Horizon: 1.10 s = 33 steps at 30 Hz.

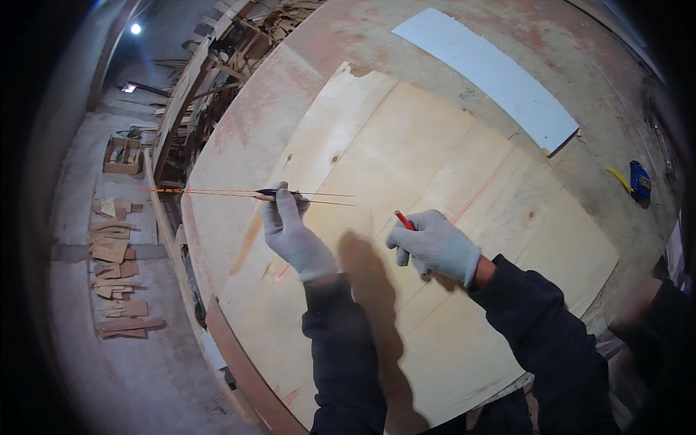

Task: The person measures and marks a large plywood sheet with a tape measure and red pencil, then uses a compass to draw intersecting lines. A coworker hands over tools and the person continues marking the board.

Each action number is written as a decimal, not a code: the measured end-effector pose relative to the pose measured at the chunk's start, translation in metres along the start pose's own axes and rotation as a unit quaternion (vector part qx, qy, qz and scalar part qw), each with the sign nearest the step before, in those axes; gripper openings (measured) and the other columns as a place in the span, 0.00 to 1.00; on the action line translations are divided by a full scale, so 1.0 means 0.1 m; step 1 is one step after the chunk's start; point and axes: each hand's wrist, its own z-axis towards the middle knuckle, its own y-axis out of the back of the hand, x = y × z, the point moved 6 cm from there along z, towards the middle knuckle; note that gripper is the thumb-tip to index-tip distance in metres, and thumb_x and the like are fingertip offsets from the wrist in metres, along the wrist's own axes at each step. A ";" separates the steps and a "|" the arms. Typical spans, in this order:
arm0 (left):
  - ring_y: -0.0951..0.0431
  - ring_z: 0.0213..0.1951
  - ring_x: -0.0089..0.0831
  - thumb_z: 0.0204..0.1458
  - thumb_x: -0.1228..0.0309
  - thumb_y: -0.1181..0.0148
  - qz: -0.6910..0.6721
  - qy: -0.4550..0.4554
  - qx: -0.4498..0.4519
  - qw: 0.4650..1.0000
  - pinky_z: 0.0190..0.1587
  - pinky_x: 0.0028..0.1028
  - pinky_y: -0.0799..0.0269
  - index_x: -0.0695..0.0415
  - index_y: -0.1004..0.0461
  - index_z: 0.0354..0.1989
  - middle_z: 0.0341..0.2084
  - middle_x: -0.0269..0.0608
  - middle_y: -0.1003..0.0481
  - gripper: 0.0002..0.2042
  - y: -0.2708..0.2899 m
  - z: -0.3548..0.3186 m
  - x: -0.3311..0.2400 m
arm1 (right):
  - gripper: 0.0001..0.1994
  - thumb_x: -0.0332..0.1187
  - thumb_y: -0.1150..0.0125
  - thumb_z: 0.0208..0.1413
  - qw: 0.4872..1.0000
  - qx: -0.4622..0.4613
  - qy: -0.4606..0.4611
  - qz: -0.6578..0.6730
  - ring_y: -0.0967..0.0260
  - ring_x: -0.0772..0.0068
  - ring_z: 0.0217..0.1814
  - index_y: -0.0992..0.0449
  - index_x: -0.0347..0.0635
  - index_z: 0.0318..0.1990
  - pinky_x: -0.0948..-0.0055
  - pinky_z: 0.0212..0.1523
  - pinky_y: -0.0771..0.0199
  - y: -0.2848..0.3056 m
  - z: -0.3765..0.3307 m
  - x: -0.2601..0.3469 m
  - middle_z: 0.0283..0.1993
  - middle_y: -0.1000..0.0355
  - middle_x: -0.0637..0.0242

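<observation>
My left hand (290, 228), in a pale knit glove, pinches what look like two slim fishing floats above a plywood sheet. One float has a dark blue body (267, 192), the other a tan body (265, 198). Their long striped red and yellow tips point left, and thin stems stick out to the right. In my right hand (438, 246), gloved the same way, is a red pencil (404, 220) with its end pointing up and left. That hand is over the middle of the plywood sheet (406, 152), which bears a few red lines.
A white strip of board (486, 76) lies at the far side of the worktable (290, 87). To the right is a blue tape measure (639, 180) with a yellow part. Wood offcuts (112, 250) and a small wooden box (123, 155) are on the floor at left.
</observation>
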 end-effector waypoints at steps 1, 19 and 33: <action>0.26 0.31 0.22 0.64 0.70 0.44 -0.042 0.037 0.006 0.998 0.39 0.25 0.26 0.66 0.25 0.48 0.29 0.34 0.25 0.12 -0.04 -0.04 0.02 | 0.18 0.43 0.43 0.60 1.000 -0.029 0.012 0.001 0.36 0.78 0.15 0.21 0.33 0.33 0.75 0.14 0.36 0.03 0.00 0.03 0.20 0.29 0.65; 0.25 0.33 0.26 0.65 0.69 0.48 -0.232 0.247 0.127 0.932 0.41 0.28 0.24 0.68 0.29 0.50 0.31 0.38 0.26 0.14 -0.54 -0.57 0.51 | 0.11 0.33 0.41 0.61 0.943 -0.281 0.172 -0.049 0.34 0.83 0.26 0.21 0.33 0.34 0.78 0.30 0.32 0.59 0.01 0.30 0.23 0.29 0.72; 0.24 0.37 0.26 0.66 0.66 0.48 -0.200 0.268 0.193 0.923 0.44 0.29 0.24 0.67 0.29 0.55 0.34 0.36 0.25 0.17 -0.56 -0.52 0.59 | 0.16 0.42 0.44 0.57 0.928 -0.214 0.191 -0.237 0.30 0.40 0.31 0.27 0.36 0.29 0.53 0.34 0.33 0.40 0.07 0.38 0.27 0.30 0.43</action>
